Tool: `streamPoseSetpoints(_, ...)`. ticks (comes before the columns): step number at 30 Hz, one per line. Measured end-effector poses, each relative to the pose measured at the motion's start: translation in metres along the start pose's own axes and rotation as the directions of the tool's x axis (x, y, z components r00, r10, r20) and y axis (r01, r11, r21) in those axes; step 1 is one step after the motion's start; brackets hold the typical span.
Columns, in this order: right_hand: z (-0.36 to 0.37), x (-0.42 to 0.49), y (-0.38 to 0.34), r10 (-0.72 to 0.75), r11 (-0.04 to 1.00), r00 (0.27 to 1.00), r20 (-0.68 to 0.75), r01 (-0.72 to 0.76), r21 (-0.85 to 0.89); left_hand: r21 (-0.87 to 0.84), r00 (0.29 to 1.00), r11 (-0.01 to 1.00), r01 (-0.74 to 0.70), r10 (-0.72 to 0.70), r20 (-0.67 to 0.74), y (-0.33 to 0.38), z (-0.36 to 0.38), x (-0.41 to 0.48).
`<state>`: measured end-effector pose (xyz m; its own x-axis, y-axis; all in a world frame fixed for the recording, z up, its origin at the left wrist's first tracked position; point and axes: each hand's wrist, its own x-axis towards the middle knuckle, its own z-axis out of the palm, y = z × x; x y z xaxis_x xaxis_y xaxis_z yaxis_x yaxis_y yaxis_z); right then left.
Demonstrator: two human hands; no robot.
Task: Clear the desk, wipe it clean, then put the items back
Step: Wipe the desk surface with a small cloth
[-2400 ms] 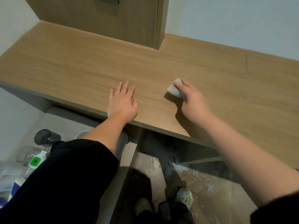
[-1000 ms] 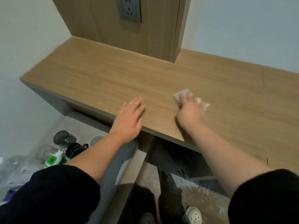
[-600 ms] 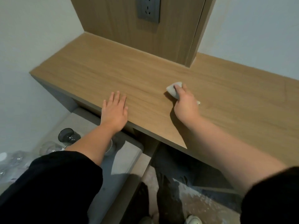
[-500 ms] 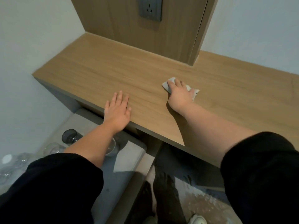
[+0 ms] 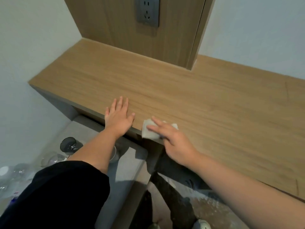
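Observation:
The wooden desk (image 5: 206, 103) runs across the view with nothing standing on it. A white folded wipe (image 5: 148, 132) lies at the desk's front edge, partly hanging over it. My right hand (image 5: 173, 142) presses on the wipe with straight fingers. My left hand (image 5: 118, 117) rests flat on the desk just left of the wipe, fingers spread and straight. The removed items sit on a grey seat (image 5: 125, 171) below the desk to the left: a dark smoky glass (image 5: 70, 145), a clear glass (image 5: 52, 160) and a white cup (image 5: 114, 153) partly hidden by my left arm.
A wooden panel (image 5: 118, 25) with a grey wall socket (image 5: 147, 11) rises at the back of the desk. White walls close off the left and back. More clear things (image 5: 9, 176) lie at the far lower left. My feet (image 5: 201, 223) stand on the floor below.
My right hand has drawn the wipe from the middle of the desk back to its front edge, close to my left hand. The left hand has stayed flat on the desk.

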<state>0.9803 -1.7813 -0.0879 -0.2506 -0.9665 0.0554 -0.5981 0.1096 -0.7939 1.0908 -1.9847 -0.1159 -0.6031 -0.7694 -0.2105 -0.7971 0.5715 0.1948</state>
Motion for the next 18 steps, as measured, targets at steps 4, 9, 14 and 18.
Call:
streamPoseSetpoints(4,-0.058,0.045,0.045,0.340,0.914,0.817,-0.466,-0.404,-0.042,0.039,0.999,0.999,-0.020,0.019,0.027,0.000,0.000,-0.001)
streamPoseSetpoints(9,-0.059,0.069,0.073,0.478,0.640,0.776,-0.412,-0.629,-0.441,0.048,0.999,0.998,-0.029,0.027,0.045,0.001,-0.002,-0.003)
streamPoseSetpoints(14,0.006,0.020,0.013,0.032,0.922,0.992,0.120,0.018,-0.387,0.050,0.996,0.998,-0.025,0.021,0.084,0.001,-0.004,-0.002)
streamPoseSetpoints(18,-0.009,0.027,0.003,0.102,0.963,0.978,-0.183,-0.143,-0.227,0.043,0.994,0.998,-0.040,0.035,0.105,0.000,-0.005,0.000)
